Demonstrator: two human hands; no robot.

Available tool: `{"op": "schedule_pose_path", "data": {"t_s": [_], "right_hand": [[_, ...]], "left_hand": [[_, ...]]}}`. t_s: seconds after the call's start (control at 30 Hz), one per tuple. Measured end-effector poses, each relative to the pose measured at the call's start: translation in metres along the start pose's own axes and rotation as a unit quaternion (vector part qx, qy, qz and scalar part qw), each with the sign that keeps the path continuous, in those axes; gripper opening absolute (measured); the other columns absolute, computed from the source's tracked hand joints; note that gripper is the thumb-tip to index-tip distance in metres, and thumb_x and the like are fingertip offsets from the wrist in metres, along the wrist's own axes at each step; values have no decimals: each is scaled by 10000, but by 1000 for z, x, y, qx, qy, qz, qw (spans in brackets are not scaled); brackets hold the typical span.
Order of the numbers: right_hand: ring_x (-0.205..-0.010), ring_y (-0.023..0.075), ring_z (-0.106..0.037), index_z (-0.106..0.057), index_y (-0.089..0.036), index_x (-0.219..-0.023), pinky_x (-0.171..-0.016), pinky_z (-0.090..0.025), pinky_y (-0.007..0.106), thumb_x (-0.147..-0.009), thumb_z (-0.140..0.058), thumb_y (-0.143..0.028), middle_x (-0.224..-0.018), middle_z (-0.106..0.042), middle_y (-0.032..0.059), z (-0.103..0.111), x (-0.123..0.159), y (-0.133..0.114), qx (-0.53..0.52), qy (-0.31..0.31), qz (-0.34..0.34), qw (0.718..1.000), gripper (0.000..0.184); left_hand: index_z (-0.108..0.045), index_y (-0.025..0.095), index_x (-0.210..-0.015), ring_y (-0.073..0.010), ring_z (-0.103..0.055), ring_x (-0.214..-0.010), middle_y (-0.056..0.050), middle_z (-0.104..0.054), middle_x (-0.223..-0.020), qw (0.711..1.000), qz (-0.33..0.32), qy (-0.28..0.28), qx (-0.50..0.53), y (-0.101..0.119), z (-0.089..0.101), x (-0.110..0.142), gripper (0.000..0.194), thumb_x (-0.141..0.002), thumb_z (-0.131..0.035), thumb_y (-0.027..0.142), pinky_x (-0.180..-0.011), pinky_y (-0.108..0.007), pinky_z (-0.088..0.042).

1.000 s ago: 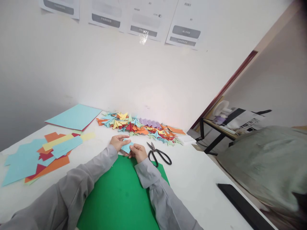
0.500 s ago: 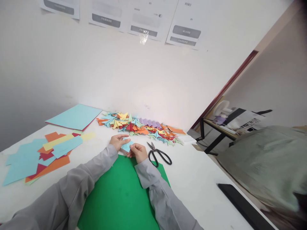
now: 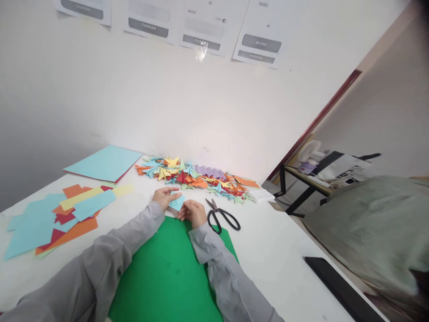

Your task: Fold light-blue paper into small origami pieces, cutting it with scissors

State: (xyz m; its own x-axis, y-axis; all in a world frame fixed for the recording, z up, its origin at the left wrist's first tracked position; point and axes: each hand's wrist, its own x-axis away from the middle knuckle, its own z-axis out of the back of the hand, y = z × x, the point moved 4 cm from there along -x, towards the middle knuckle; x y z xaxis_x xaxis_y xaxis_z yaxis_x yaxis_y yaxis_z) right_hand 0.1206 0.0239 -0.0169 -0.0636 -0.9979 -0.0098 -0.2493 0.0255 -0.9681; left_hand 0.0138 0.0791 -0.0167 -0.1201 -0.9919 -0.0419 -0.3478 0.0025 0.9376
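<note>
A small light blue piece of paper (image 3: pixel 177 202) with crease lines is held above the far edge of a green sheet (image 3: pixel 164 268). My left hand (image 3: pixel 164 198) pinches its left side between thumb and fingers. At the paper's lower right corner is my right hand (image 3: pixel 193 213), its fingers curled together, with the fingertips at the edge and partly hidden. Black-handled scissors (image 3: pixel 221 215) lie with blades slightly apart, just right of my right hand.
Cut coloured paper pieces (image 3: pixel 63 219) lie on the left. A large light blue sheet (image 3: pixel 105 162) rests behind them. Folded paper shapes (image 3: pixel 181 174) are heaped along the wall. A black flat object (image 3: pixel 338 286) lies by the table's right edge, near a grey-green cloth (image 3: pixel 368 223).
My right thumb has drawn back from the face of the blue paper towards its lower right edge, so more of the paper shows. My left hand stays nearly in place.
</note>
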Motion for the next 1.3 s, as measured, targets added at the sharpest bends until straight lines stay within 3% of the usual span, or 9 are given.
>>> {"op": "schedule_pose_path", "data": {"t_s": [0.27, 0.5, 0.7, 0.8, 0.87, 1.0, 1.1, 1.3], "right_hand": [[-275, 84, -446, -472, -163, -477, -306, -349, 186, -532, -522, -248, -335, -495, -55, -1, 1, 1, 55, 32, 24, 998, 113], [-299, 94, -476, -494, -157, -507, -321, -361, 190, -528, -497, -259, -361, -520, -39, -2, 3, -3, 17, 17, 3, 1000, 104], [-285, 98, -466, -414, -175, -453, -313, -350, 191, -538, -592, -392, -308, -486, -41, 0, -1, 0, 62, 45, 30, 997, 293], [-289, 89, -465, -405, -179, -472, -337, -364, 193, -556, -587, -418, -321, -506, -38, 0, 0, 0, 74, 50, 29, 996, 311], [-301, 87, -472, -408, -180, -488, -353, -374, 194, -569, -581, -414, -333, -517, -39, 0, 2, -1, 78, 52, 24, 995, 302], [-319, 97, -486, -407, -181, -490, -354, -369, 194, -570, -578, -381, -320, -498, -51, 0, 2, -1, 104, 48, 31, 993, 275], [-307, 94, -471, -402, -184, -483, -344, -355, 195, -572, -562, -360, -309, -483, -59, 1, 0, -1, 119, 46, 39, 991, 254], [-285, 82, -424, -406, -191, -488, -338, -329, 193, -590, -530, -312, -295, -475, -66, -3, 3, -6, 129, 32, 56, 989, 201]], "left_hand": [[-638, 89, -773, -82, -493, -468, 7, -534, -538, 999, -24, -29, -13, -4, -1, -2, 443, -378, -745, 259, -444, -216, -428], [-641, 87, -783, -132, -530, -513, -5, -536, -536, 999, -23, -13, -33, -3, 1, -2, 474, -378, -739, 313, -451, -260, -453], [-647, 115, -780, -209, -549, -867, -56, -616, -707, 996, -48, -39, -66, -2, -2, -1, 406, -411, -733, 260, -776, -306, -437], [-637, 122, -829, -227, -506, -969, -69, -622, -796, 994, -46, -64, -74, -1, -4, 0, 457, -399, -738, 237, -846, -321, -395], [-631, 115, -834, -224, -524, -930, -68, -620, -774, 993, -40, -77, -76, 1, -6, 1, 471, -392, -738, 235, -813, -328, -415], [-632, 95, -762, -158, -564, -648, -35, -595, -637, 995, -9, -71, -66, 5, -8, 6, 431, -374, -737, 251, -610, -294, -467], [-629, 89, -742, -94, -507, -482, -14, -580, -580, 995, 17, -77, -56, 6, -11, 8, 412, -372, -733, 236, -483, -246, -432], [-621, 91, -829, -70, -440, -373, 21, -522, -447, 998, 34, -49, -29, 2, -8, 4, 376, -478, -659, 222, -382, -200, -348]]}}
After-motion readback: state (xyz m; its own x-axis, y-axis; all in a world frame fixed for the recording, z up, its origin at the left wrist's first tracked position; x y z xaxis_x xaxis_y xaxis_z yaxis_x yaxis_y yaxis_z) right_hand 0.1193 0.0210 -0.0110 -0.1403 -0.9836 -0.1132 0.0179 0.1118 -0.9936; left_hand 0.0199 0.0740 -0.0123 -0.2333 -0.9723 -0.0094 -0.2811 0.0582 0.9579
